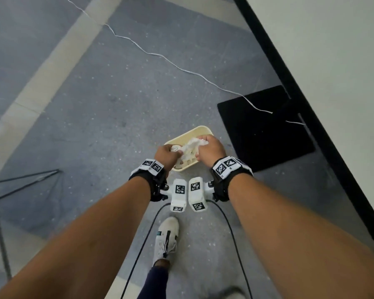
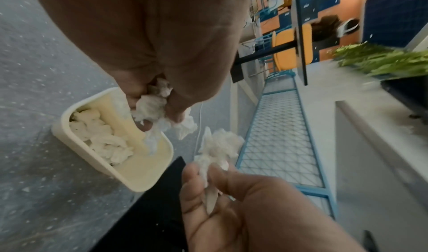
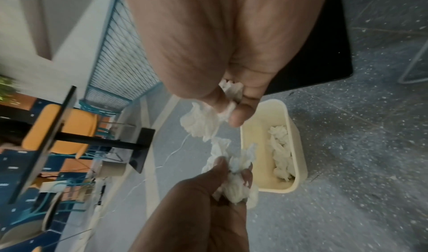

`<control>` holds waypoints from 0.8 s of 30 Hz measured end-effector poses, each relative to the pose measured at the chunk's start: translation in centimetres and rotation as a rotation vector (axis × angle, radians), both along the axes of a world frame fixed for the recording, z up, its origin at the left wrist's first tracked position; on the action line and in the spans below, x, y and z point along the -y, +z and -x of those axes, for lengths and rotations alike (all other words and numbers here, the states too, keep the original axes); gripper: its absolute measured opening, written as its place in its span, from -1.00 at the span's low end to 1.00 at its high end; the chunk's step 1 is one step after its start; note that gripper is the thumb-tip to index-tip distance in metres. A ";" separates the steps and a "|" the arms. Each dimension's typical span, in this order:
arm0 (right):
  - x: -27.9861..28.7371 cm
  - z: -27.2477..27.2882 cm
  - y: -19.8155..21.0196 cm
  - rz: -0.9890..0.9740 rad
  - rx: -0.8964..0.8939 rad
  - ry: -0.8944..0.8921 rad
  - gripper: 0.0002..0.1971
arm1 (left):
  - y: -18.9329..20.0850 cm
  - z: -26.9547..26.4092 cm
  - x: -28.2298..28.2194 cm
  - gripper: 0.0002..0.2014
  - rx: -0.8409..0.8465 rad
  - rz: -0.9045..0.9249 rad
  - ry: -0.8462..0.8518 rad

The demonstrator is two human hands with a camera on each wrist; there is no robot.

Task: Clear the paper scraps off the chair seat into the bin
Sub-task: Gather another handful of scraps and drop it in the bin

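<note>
A cream bin (image 1: 195, 131) stands on the grey floor with several crumpled paper scraps (image 2: 102, 142) inside. Both hands hover just above it. My left hand (image 1: 175, 153) grips a wad of white paper scraps (image 2: 151, 107) over the bin's near left side. My right hand (image 1: 200, 147) grips another wad of scraps (image 3: 200, 122) over the bin's right side. The two wads nearly touch between the hands. The chair seat is out of the head view.
A black mat (image 1: 266, 128) lies right of the bin against a wall with a black baseboard (image 1: 311, 108). A white cable (image 1: 160, 57) runs across the floor. Thin metal legs (image 1: 20, 180) stand at the left. My shoe (image 1: 167, 236) is just behind the bin.
</note>
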State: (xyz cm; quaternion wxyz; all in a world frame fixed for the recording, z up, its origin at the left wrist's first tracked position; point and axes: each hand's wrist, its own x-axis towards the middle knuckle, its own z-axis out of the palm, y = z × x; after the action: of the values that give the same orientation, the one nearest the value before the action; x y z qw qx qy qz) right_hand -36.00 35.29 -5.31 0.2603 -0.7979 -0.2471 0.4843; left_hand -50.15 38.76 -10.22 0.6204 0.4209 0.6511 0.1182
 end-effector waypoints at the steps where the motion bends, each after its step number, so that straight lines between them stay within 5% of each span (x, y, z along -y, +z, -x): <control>1: -0.8 0.0 -1.4 0.026 -0.013 0.004 -0.50 | -0.4 -0.4 -0.6 -0.79 -0.019 0.005 -0.021; 13: -4.9 -2.5 -13.7 0.234 -0.012 -0.089 -0.41 | -9.3 -1.8 -6.0 -0.65 -0.184 0.047 -0.306; 19: -5.1 -2.6 -16.0 0.222 -0.127 -0.060 -0.09 | -11.6 -1.8 -6.7 -0.31 0.072 0.296 0.011; 24: -4.0 -2.6 -13.8 0.209 -0.165 -0.120 -0.31 | -9.6 -1.8 -6.8 -0.42 0.156 0.341 0.110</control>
State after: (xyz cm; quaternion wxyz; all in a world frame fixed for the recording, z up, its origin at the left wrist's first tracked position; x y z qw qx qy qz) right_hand -33.42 39.32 -19.10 0.2235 -0.7915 -0.1249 0.5549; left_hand -48.35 45.57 -19.78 0.7238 0.2633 0.6337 0.0722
